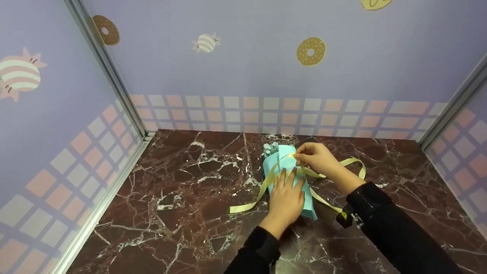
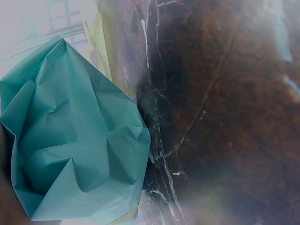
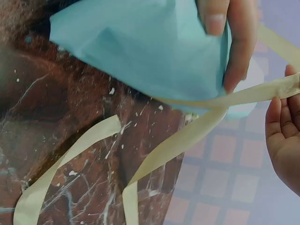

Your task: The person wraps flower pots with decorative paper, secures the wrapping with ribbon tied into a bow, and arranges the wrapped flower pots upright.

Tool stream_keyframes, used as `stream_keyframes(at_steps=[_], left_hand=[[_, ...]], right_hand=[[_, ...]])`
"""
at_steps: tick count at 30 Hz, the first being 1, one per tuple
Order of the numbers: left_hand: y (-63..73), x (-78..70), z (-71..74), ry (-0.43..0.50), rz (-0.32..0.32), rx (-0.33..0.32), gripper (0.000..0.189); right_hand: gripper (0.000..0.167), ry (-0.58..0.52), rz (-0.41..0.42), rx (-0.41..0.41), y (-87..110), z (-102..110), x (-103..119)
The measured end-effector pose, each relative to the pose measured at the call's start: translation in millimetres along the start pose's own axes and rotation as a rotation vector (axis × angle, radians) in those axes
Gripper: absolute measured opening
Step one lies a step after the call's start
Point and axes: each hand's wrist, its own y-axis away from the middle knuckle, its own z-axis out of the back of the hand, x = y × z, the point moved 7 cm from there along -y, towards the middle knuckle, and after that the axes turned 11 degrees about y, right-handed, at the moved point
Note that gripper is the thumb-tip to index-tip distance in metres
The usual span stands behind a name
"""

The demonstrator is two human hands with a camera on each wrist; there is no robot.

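A small bouquet in turquoise wrapping paper (image 1: 271, 164) lies on the table, pale blue flowers (image 1: 270, 147) showing at its far end. My left hand (image 1: 285, 196) rests on the wrapping with its fingers extended. Between thumb and fingertips, my right hand (image 1: 317, 158) pinches a pale yellow ribbon (image 3: 178, 140) just above the paper. The ribbon crosses the bouquet, with loose lengths trailing to both sides. Creased folds at the lower end of the paper (image 2: 84, 122) fill the left part of the left wrist view.
The table (image 1: 198, 179) has a dark red-brown marble pattern with white veins. A lilac wall (image 1: 255, 68) with doughnut and sweet pictures stands behind it, and side panels border it left and right. A metal strip (image 1: 102, 205) runs along the left edge.
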Motion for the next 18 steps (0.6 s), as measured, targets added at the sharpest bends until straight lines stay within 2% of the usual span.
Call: stream_keyframes(at_steps=[5,11,18], left_hand=[[-0.8,-0.9,2.2,0.002,-0.021,-0.017,0.033],[-1.1,0.8,-0.8,0.009,-0.001,0.031,0.035],[-0.3,-1.2,0.9,0.0,-0.022,0.011,0.035]], right_hand=[[0.016,-0.007,0.002,-0.012,-0.3,0.2,18.2],[0.017,0.03,0.013,0.008,-1.3,-3.9,40.8],[0.017,0.06,0.018,0.015,-5.0,-4.3,62.0]])
